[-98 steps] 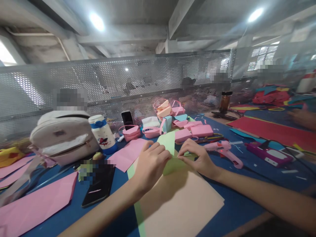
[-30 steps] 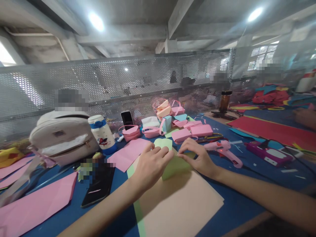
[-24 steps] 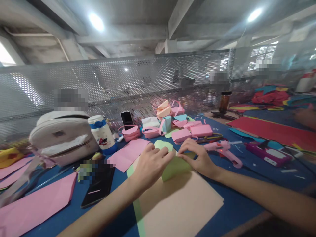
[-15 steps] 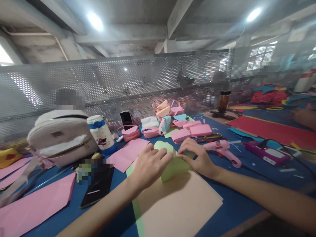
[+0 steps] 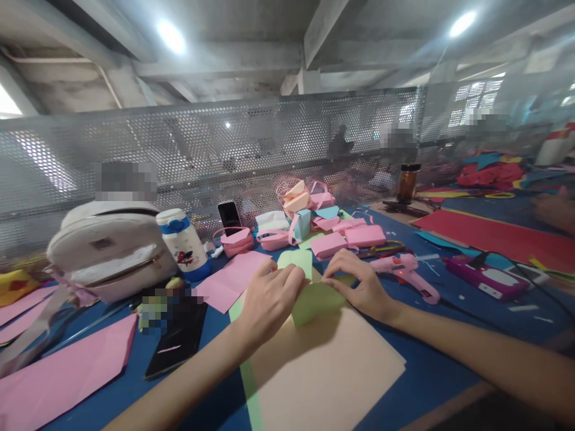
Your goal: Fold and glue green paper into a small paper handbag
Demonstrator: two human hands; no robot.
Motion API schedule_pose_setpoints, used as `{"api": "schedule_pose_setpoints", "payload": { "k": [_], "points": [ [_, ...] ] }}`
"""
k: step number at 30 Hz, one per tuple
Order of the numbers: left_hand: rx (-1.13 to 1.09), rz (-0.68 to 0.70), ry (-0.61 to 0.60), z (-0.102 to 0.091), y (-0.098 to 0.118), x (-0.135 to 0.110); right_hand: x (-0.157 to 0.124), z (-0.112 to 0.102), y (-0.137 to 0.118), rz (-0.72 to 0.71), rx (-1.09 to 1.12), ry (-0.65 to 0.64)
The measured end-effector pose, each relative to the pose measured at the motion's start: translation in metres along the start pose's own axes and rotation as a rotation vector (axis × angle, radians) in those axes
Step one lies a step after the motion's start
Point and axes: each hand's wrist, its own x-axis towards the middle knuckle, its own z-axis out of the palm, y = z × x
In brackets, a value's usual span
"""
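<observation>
A light green paper piece (image 5: pixel 315 304), creased and partly folded, stands over a stack of peach paper (image 5: pixel 332 371). My left hand (image 5: pixel 274 296) is closed on its left side, fingers curled over the upper edge. On the other side, my right hand (image 5: pixel 359 284) pinches the paper's edge between thumb and fingertips. A rear flap of the green paper rises behind my left fingers. Under the peach stack, a green sheet shows along the left. A pink glue gun (image 5: pixel 406 272) with a lit red light lies just right of my right hand.
Behind the hands are several small pink paper bags (image 5: pixel 330 245). To the left stand a water bottle (image 5: pixel 184 245) and a white backpack (image 5: pixel 112 251), with a black phone (image 5: pixel 179 341) in front. A purple device (image 5: pixel 487 278) and red paper (image 5: pixel 494 239) lie right. Another person's hand (image 5: pixel 557 209) is at the far right.
The green paper's rear flap now stands more upright and its fold shows more clearly. My left fingers have shifted slightly left, while my right hand has barely moved.
</observation>
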Motion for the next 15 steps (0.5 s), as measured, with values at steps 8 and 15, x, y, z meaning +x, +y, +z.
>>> {"api": "schedule_pose_setpoints", "payload": {
  "k": [8,15],
  "points": [
    [-0.104,-0.041,0.083,-0.005,-0.004,0.002,0.0,0.001,0.003,0.021,-0.002,0.017],
    [-0.17,0.092,0.091,-0.013,0.01,0.002,-0.001,0.0,0.002,0.031,-0.001,0.002]
  ]
}}
